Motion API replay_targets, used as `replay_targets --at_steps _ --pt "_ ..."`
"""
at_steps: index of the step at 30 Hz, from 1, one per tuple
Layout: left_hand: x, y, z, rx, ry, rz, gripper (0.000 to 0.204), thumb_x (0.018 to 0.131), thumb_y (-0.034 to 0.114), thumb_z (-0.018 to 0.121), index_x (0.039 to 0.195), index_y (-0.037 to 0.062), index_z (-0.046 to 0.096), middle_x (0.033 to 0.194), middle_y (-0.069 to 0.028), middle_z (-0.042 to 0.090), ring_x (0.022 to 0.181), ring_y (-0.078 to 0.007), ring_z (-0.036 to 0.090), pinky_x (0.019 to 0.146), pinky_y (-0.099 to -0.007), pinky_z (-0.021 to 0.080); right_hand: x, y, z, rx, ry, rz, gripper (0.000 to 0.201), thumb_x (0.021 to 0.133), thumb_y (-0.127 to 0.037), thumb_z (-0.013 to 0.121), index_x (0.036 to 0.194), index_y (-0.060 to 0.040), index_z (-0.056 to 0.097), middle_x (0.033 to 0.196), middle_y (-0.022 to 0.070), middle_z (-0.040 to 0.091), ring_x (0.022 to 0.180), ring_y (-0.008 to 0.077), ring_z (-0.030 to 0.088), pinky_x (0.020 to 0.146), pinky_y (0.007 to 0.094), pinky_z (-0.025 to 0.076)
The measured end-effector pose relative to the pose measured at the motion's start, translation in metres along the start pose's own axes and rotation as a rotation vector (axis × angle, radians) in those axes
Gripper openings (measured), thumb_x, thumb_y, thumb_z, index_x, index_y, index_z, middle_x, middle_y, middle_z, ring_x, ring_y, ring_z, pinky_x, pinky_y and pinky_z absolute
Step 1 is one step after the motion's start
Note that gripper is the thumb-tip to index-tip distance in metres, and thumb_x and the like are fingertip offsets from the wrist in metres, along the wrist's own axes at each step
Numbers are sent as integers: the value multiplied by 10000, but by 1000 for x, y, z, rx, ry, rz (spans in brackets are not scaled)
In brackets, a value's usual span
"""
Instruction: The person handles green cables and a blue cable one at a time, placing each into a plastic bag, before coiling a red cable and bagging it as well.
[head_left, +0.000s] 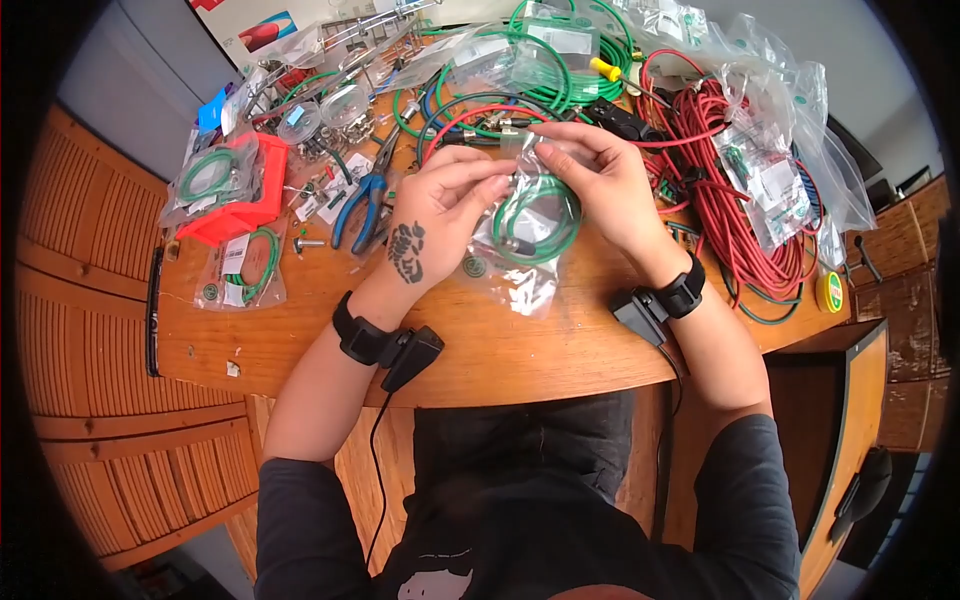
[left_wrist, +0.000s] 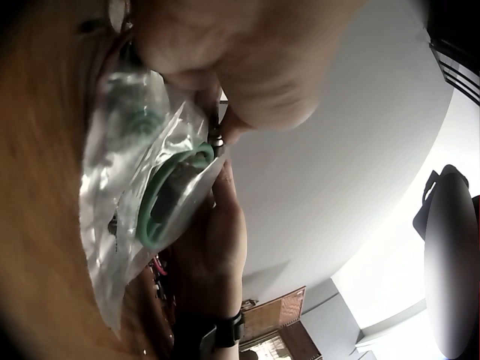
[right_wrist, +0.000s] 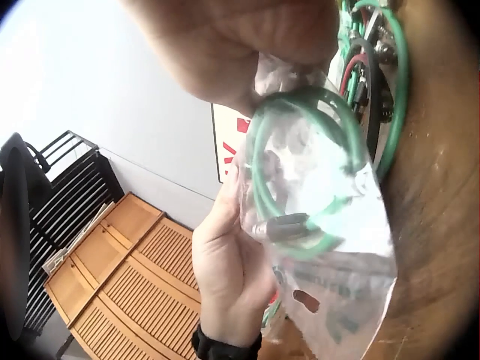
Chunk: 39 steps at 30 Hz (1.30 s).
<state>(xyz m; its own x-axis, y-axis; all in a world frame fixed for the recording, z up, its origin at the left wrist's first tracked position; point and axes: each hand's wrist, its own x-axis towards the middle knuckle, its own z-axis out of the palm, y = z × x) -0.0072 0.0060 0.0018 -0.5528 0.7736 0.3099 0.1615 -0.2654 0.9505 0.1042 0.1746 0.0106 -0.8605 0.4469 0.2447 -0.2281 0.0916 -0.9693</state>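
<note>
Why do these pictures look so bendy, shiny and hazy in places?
Head view: louvred doors look bowed, likely from a wide lens, and glare whitens the clear plastic bag; left wrist view: the near left hand is soft and shadowed, the far right side overexposed; right wrist view: pale glare washes out part of the green cable.

Left hand (head_left: 437, 207), right hand (head_left: 606, 180), apparently mid-pinch

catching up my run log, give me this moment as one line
left hand: holds clear bag | right hand: pinches clear bag | inside: coiled green cable | place: over wooden table
</note>
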Motion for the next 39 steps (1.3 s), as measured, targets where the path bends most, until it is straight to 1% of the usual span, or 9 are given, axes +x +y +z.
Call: replay_targets --at_steps 2,6,12,16,19,23,28,36,39 --pt "0 3 0 -6 -45 -32 223 899 -16 650 1114 -76 659 1166 -70 562 1006 -151 641 911 -246 522 1 1 -3 -15 -16 9 255 925 -87 658 1169 -12 663 1012 89 719 930 115 666 817 241 525" --pt "-3 14 4 -14 46 -240 84 844 -6 720 920 -32 697 867 -61 697 727 -123 665 635 -226 553 -6 -4 5 -71 -105 0 253 920 -77 657 1165 -14 667 991 76 724 926 106 667 813 246 531" --pt "-2 -5 5 121 29 42 143 848 14 723 981 -37 718 933 -79 704 808 -106 658 691 -223 528 -6 -4 2 9 -125 52 253 924 -85 660 1158 10 662 1020 86 722 931 103 665 818 240 529" --pt "-3 12 9 207 25 -99 202 874 85 718 1046 -18 700 1022 -68 690 907 -117 653 750 -247 518 1 0 -4 145 21 69 253 925 -89 661 1158 12 658 1037 99 717 930 100 650 817 236 525" --pt "-4 1 13 306 -47 44 241 859 88 735 1062 -12 650 1014 -67 688 889 -109 650 734 -247 520 -1 3 -1 177 -12 59 267 929 -86 655 1179 7 649 1064 107 710 949 101 645 827 236 522" --pt "2 -4 7 117 173 -17 222 864 43 712 1055 -9 612 1000 -70 667 866 -124 645 775 -246 508 0 3 0 201 -13 89 290 932 -98 655 1200 10 634 1102 120 699 968 115 651 849 247 524" --pt "8 -8 -6 22 108 -124 767 822 140 782 1401 -62 321 1063 -135 628 865 -129 640 768 -259 512 6 19 -5 438 -41 129 302 945 -83 629 1234 2 610 1124 105 685 984 121 648 864 260 529" --pt "4 8 -15 201 -157 -236 447 820 13 716 1230 -26 539 941 -45 676 847 -102 635 773 -240 500 2 17 -8 720 -293 195 395 1004 -179 528 1356 -5 488 1267 178 606 1184 247 586 1023 370 468" --pt "13 21 -32 70 -26 -179 449 826 10 693 1243 -21 530 935 -53 681 837 -105 639 768 -241 502 3 14 -6 780 -297 154 512 984 -217 554 1424 -8 398 1368 214 511 1284 285 498 1103 400 392"
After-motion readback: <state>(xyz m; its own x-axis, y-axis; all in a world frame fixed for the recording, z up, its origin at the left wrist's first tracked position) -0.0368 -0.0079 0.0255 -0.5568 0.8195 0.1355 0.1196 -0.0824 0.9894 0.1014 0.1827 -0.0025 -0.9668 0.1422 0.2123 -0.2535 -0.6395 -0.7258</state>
